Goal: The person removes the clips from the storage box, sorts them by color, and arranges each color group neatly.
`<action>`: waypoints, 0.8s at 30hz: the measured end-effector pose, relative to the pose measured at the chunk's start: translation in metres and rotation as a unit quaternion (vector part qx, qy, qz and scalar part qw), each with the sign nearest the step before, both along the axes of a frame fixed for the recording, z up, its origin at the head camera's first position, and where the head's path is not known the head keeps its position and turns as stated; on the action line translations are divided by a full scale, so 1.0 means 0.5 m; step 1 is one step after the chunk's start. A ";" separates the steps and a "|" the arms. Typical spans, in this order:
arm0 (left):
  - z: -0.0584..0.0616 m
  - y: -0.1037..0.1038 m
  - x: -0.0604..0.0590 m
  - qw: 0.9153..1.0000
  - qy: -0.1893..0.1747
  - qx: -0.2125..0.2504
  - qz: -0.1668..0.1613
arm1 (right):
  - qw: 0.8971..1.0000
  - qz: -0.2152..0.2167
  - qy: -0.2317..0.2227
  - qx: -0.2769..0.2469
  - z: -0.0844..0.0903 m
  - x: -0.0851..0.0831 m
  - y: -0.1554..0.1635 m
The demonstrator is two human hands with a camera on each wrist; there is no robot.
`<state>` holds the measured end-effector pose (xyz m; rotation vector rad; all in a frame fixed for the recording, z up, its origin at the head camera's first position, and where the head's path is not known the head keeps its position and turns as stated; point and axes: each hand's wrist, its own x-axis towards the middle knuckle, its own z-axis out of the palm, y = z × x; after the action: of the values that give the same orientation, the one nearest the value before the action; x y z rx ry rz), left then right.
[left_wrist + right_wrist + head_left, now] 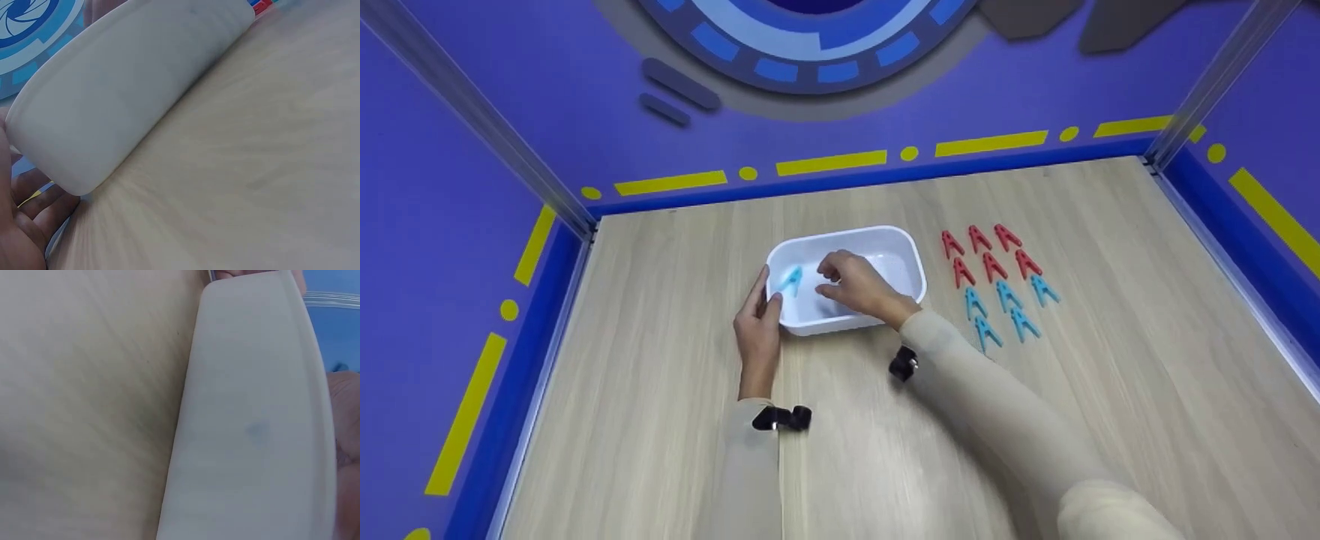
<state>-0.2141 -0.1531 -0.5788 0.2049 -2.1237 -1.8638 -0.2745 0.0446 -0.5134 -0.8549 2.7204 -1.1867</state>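
Observation:
A white plastic tray [847, 324] stands on the wooden table, and a light blue clothes peg [793, 280], slightly blurred, shows inside at its left end. My left hand [758, 335] grips the tray's left end, thumb at the rim and fingers along the outer side. In the left wrist view, that hand's fingers [48, 205] lie against the tray's outer corner. My right hand [855, 283] is over the tray's inside, fingers bent, with thumb and forefinger apart and nothing visible between them. The tray wall [247, 410] hides much of this hand in the right wrist view.
Right of the tray lie several red clothes pegs [994, 265] in rows, with several light blue pegs [1009, 297] nearer me. Blue-purple panels [825, 135] with yellow marks enclose the table [660, 337] at the back and sides.

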 end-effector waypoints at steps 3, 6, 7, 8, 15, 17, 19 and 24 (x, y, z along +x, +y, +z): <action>0.000 -0.001 -0.001 1.000 0.004 0.000 0.003 | 1.000 0.009 -0.024 0.008 -0.006 -0.012 -0.022; -0.002 0.000 -0.002 1.000 0.007 0.001 0.005 | 0.998 0.006 -0.056 0.020 -0.015 -0.023 -0.037; -0.002 0.000 -0.002 1.000 0.008 0.004 0.006 | 0.997 0.003 -0.066 0.025 -0.017 -0.026 -0.041; -0.002 0.001 -0.002 1.000 0.007 0.005 0.008 | 0.997 0.000 -0.073 0.031 -0.020 -0.030 -0.044; -0.002 0.002 0.000 1.000 0.011 0.024 0.006 | 0.993 -0.014 -0.090 0.069 -0.030 -0.042 -0.069; -0.003 0.003 0.002 1.000 0.016 0.025 0.007 | 0.992 -0.018 -0.090 0.086 -0.031 -0.041 -0.078; -0.005 0.003 0.003 1.000 0.020 0.021 0.009 | 0.991 -0.022 -0.089 0.102 -0.030 -0.040 -0.085; -0.004 0.000 -0.002 1.000 0.020 0.014 0.010 | 0.989 -0.035 -0.089 0.112 -0.030 -0.043 -0.094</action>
<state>-0.2150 -0.1531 -0.5808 0.1937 -2.0628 -1.8719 -0.2959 -0.0022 -0.5283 -0.6005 2.6892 -0.8951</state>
